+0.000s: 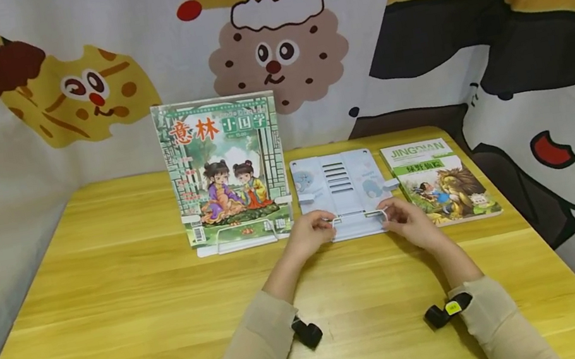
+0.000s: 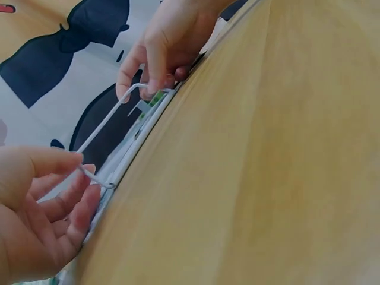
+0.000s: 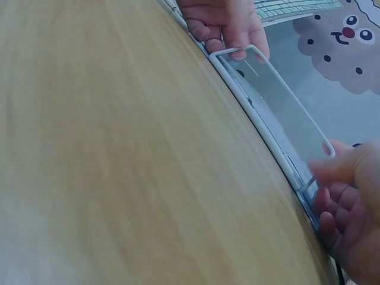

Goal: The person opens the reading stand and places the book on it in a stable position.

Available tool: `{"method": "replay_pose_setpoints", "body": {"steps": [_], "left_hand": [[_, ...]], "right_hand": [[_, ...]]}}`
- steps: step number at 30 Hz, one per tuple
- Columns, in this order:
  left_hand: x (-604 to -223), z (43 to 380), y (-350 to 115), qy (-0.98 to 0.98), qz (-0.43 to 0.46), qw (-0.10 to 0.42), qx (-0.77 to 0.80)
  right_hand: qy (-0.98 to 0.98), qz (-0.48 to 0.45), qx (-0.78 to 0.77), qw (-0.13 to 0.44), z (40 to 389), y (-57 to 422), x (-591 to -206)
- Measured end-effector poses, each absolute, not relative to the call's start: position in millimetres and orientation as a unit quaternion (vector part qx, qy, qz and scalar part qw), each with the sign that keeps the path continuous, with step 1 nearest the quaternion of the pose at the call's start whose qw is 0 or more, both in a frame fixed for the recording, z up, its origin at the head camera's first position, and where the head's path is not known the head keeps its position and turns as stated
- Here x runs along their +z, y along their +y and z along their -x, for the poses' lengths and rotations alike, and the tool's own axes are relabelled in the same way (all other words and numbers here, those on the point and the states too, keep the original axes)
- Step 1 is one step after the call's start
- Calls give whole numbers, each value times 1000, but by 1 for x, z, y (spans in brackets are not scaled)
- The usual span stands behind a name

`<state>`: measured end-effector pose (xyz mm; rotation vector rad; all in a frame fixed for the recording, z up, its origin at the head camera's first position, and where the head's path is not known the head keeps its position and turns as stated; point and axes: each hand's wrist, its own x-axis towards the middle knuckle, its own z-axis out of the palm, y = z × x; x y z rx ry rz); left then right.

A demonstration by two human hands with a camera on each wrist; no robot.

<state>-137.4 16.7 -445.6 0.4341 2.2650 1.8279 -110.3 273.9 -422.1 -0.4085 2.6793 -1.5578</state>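
A light blue book stand (image 1: 314, 184) with whale pictures and a slotted middle lies flat on the table. Its white wire bracket (image 2: 105, 126) stands raised at the front edge, forming a bent U. My left hand (image 1: 309, 235) pinches the bracket's left corner between thumb and fingers. At the right corner, my right hand (image 1: 412, 225) pinches the same wire, its thumb and index finger meeting there in the right wrist view. Small side clips, such as the right clip (image 1: 391, 184), stick out from the stand.
Left of the stand, a green magazine (image 1: 228, 170) leans upright on another stand with its own wire bracket (image 1: 247, 244). A picture book (image 1: 440, 181) lies flat to the right. Behind the wooden table (image 1: 119, 337) hangs a cartoon-printed curtain (image 1: 175, 64).
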Motion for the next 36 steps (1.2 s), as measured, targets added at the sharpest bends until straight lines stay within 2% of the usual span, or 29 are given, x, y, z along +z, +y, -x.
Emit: {"method": "replay_pose_setpoints", "body": {"steps": [5,10,13,17,27,36], "left_hand": [[-436,137,17,775,-128,56,616],[-421,139,21,783,-107,-28,612],[-414,142,24,779,-124,-54,612],[-408,151,29,788,-124,-54,600],[-410,181,38,808,-52,-30,585],[-426,191,40,813,-18,-19,581]], "right_hand": [[865,88,-492,-42,118,282,-429],[866,38,-485,-120,118,276,-406],[859,25,-492,-137,128,280,-402],[865,27,-488,-114,151,289,-404],[879,40,-475,-26,198,301,-406],[886,32,-461,38,216,291,-412]]}}
